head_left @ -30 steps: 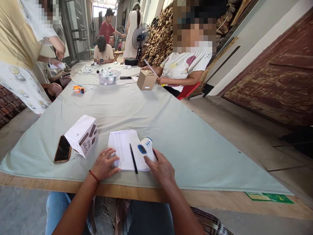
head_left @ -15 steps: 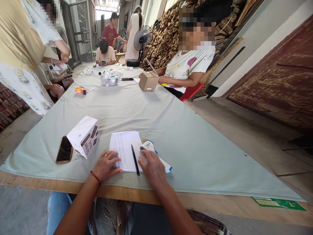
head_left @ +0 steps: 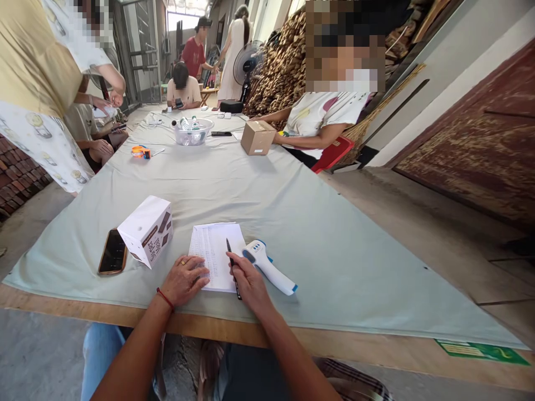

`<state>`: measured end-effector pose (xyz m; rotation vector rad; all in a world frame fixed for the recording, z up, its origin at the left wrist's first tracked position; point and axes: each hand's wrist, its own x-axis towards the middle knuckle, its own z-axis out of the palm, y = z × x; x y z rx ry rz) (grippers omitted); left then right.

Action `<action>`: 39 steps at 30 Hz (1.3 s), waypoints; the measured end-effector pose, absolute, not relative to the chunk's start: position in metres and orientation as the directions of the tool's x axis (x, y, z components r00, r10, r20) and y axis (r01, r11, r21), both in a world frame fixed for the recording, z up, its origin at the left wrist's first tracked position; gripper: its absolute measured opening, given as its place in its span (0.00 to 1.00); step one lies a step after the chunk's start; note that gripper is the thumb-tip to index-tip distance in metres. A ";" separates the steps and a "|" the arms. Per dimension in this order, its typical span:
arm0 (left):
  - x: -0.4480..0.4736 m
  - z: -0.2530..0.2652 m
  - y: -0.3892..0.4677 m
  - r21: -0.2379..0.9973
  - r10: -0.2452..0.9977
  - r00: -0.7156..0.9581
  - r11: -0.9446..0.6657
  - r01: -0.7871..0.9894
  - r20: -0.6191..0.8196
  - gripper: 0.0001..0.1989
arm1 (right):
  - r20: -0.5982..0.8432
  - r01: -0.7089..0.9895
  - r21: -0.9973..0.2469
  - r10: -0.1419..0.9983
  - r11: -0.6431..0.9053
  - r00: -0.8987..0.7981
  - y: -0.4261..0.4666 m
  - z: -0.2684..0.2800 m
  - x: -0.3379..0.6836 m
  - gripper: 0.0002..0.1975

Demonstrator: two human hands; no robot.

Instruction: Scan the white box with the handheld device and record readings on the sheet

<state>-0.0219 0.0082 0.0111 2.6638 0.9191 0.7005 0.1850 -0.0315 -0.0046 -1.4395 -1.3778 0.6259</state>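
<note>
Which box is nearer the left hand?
The white printed box, just beyond the left hand; the plain brown box is much farther away.

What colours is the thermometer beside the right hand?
The thermometer is white with blue trim, seen best in the head view.

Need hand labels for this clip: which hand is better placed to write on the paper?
Right hand, most likely: its fingers grip the black pen over the paper. The left hand rests on the paper's left edge, holding no pen.
</note>
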 end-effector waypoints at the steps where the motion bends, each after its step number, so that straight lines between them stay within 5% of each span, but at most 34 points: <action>1: -0.022 0.011 0.008 0.365 0.631 0.688 -0.773 0.519 0.358 0.11 | 0.217 0.295 -0.945 0.945 0.141 0.244 -0.035 -0.004 0.184 0.21; 4: -0.021 0.011 0.009 0.368 0.638 0.690 -0.767 0.525 0.343 0.12 | 0.098 -0.003 -0.995 0.954 0.103 0.285 -0.043 -0.003 0.181 0.20; 7: -0.021 0.011 0.009 0.374 0.637 0.695 -0.766 0.523 0.334 0.13 | 0.104 -0.101 -0.985 0.953 0.138 0.285 -0.047 0.000 0.179 0.21; 15: -0.021 0.008 0.009 0.378 0.627 0.693 -0.775 0.506 0.357 0.15 | 0.191 0.213 -0.972 0.872 0.104 0.450 -0.059 0.006 0.174 0.14; 21: -0.021 0.004 0.009 0.373 0.617 0.695 -0.783 0.497 0.368 0.13 | 0.126 0.138 -0.986 0.947 0.089 0.295 -0.059 0.011 0.170 0.14; 39: -0.021 0.006 0.006 0.305 0.571 0.739 -0.819 0.486 0.358 0.11 | 0.079 0.222 -0.975 0.931 -0.002 0.355 -0.051 -0.008 0.159 0.08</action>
